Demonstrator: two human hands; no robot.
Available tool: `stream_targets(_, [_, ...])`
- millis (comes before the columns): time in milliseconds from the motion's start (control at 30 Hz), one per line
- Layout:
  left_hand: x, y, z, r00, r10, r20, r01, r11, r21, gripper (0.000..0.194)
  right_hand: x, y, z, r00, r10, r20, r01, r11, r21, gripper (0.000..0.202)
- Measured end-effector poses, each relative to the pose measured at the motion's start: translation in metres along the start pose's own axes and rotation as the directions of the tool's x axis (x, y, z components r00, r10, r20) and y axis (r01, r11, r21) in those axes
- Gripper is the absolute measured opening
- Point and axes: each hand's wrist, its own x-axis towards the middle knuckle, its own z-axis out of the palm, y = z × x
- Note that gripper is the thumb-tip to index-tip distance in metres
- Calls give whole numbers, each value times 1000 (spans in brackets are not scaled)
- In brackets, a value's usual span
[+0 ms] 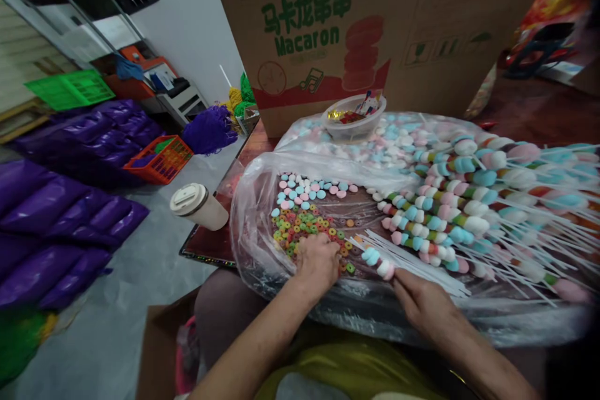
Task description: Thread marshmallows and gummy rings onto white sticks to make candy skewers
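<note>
My right hand (pixel 422 300) is closed round a thin white stick threaded with blue, white and pink marshmallows (pixel 379 262); the stick's bare tip points up and left. Over a spread of small red, green, yellow and orange rings (pixel 300 225) lies my left hand (pixel 317 260), its fingers curled down among them. Whatever its fingertips pinch is hidden. Just beyond the rings are loose pink, blue and white marshmallow pieces (pixel 304 189). Between the two hands and to the right, a bundle of bare white sticks (pixel 422 265) rests on the plastic.
Finished-looking marshmallow skewers (pixel 445 200) are piled at right on clear plastic sheeting (pixel 255 200). A plastic bowl (pixel 354 128) of wrappers sits before a tall cardboard box (pixel 323 75). A lidded cup (pixel 199 206) stands at the table's left edge. Purple bags (pixel 51 219) fill the floor at left.
</note>
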Motion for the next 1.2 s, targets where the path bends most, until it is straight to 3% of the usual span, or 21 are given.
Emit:
stream_targets(67, [2,0,5,999,-5,51,-1,994,108,16,-10,0,5,999,26,40,-25,999,-23,27])
stream_targets(200, [3,-5,2,997,1,74,-4,999,34,15,-14,-8,11,992,35,122,-27,998,-63,28])
stream_targets(400, [-2,-1,2,995,13,100,-32,980,194,16,-8,-24,15,994,82,78,-67,982,-177,26])
stream_targets(733, [-2,20,5,990,86,111,-117,941,316,14,-11,-19,17,984,136,117,-112,976,-189,25])
stream_targets(867, [-11,21,13,991,129,25,-131,973,191,14,-12,-15,16,985,148,90,-129,974,-188,24])
stream_targets(900, [-13,19,15,995,95,-36,-91,990,104,16,-13,-14,16,985,147,86,-129,975,-182,24])
stream_targets(967, [-14,14,16,987,-86,-136,62,983,-176,18,-16,-14,15,987,131,91,-115,980,-164,24])
stream_targets(1000, [-13,11,14,968,-210,-137,151,925,-348,16,-17,-15,15,988,119,101,-103,983,-154,24])
stream_targets(1067, [-9,8,8,916,-401,-28,288,704,-648,11,-17,-19,15,988,92,121,-76,988,-133,24])
stream_targets(1133, [-7,9,2,884,-450,126,352,464,-813,11,-15,-25,15,988,78,131,-61,991,-123,23])
stream_targets(1200, [-8,12,-2,870,-441,218,365,282,-887,13,-12,-30,16,987,78,140,-60,989,-133,22])
